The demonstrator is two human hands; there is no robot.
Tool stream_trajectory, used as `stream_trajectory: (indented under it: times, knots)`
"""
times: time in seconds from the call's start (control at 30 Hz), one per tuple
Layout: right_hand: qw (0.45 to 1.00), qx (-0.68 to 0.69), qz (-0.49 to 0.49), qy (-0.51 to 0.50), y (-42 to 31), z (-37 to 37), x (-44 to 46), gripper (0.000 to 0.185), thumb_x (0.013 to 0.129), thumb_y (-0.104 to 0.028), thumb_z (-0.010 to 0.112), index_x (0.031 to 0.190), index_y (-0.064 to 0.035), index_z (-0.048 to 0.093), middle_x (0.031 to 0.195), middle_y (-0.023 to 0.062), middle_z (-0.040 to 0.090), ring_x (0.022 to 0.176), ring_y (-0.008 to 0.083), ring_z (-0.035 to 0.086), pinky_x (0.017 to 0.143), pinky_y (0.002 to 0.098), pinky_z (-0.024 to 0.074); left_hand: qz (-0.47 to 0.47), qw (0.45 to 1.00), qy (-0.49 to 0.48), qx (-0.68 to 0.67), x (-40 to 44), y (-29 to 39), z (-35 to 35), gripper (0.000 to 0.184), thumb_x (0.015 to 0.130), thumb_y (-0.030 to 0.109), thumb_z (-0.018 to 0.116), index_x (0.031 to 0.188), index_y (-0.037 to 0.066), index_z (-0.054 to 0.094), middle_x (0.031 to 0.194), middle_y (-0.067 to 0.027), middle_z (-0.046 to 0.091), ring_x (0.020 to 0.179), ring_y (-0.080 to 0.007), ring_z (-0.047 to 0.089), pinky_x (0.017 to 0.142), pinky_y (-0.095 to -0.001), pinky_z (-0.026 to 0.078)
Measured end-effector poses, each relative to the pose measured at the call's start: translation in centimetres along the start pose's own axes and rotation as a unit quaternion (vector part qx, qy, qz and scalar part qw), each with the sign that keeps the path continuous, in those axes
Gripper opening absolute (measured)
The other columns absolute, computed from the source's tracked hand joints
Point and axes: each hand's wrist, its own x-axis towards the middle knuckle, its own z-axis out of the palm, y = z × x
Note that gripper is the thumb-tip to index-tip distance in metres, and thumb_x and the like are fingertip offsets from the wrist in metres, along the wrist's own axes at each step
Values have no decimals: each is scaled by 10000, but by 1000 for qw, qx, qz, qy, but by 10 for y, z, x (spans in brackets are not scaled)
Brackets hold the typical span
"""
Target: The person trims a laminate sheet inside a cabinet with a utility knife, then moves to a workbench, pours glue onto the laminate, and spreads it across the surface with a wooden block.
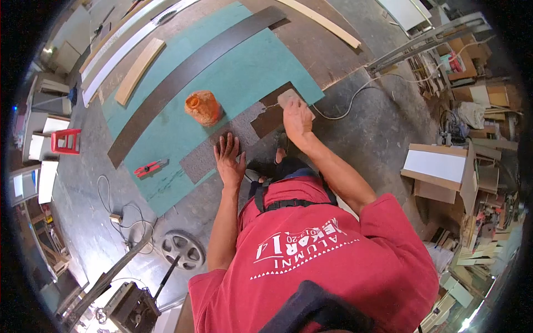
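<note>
My left hand [228,161] lies flat, fingers spread, on the speckled grey-brown part of a laminate strip [195,162]. Its right end is a darker brown stretch [268,122] with a ragged border between the two. There my right hand [300,117] grips a pale flat spreader [288,97], pressed to the strip near its far end. An orange, crusted plastic container [202,109] stands just beyond the strip. Left of my left hand lies a red utility knife [149,168]. All of these rest on a green board [166,136].
A long, dark brown strip [194,66] lies across the board's far side. Beyond it are a wooden piece [139,72] and long pale boards [125,53]. A cable [347,116] trails along the floor at right. A red stool [66,141] stands at left.
</note>
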Motion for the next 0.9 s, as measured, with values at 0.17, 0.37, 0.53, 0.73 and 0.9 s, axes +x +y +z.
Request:
stream_trajectory:
  times: [0.17, 0.37, 0.53, 0.73, 0.9]
  knots:
    - [999, 15, 25, 20, -6, 7, -11, 322, 928, -127, 627, 1197, 50, 617, 1155, 179, 635, 1029, 288, 660, 741, 304, 608, -2, 1000, 3, -6, -1, 1, 0, 589, 872, 168, 756, 1437, 121, 597, 1607, -65, 451, 1509, -348, 366, 1233, -557, 250]
    - [998, 59, 26, -9, 12, -5, -15, 354, 912, -93, 623, 1232, 57, 594, 1140, 184, 632, 1058, 312, 646, 780, 342, 604, -8, 1000, 2, -14, -4, -1, 0, 600, 858, 159, 763, 1436, 125, 606, 1611, -61, 447, 1512, -342, 363, 1238, -553, 241]
    - [993, 105, -55, 3, 7, -25, -29, 358, 919, -87, 603, 1263, 13, 587, 1105, 166, 643, 1023, 331, 655, 783, 422, 595, -10, 1000, 5, -25, -4, -2, 0, 583, 866, 174, 752, 1430, 128, 614, 1616, -57, 440, 1517, -338, 353, 1239, -550, 243]
    - [968, 229, -57, 86, 17, -23, 7, 266, 869, -41, 622, 1124, -70, 694, 1060, 152, 713, 919, 363, 694, 797, 475, 555, -13, 1000, -8, -18, -3, -2, -2, 577, 872, 188, 742, 1430, 124, 609, 1605, -61, 452, 1522, -332, 342, 1238, -556, 247]
    - [946, 259, -193, 8, 9, -43, -28, 306, 813, -50, 665, 1112, -80, 719, 1064, 142, 720, 941, 371, 698, 816, 477, 559, -28, 999, -9, -26, -3, 0, -3, 592, 869, 177, 739, 1441, 122, 596, 1607, -73, 446, 1520, -332, 344, 1245, -560, 227]
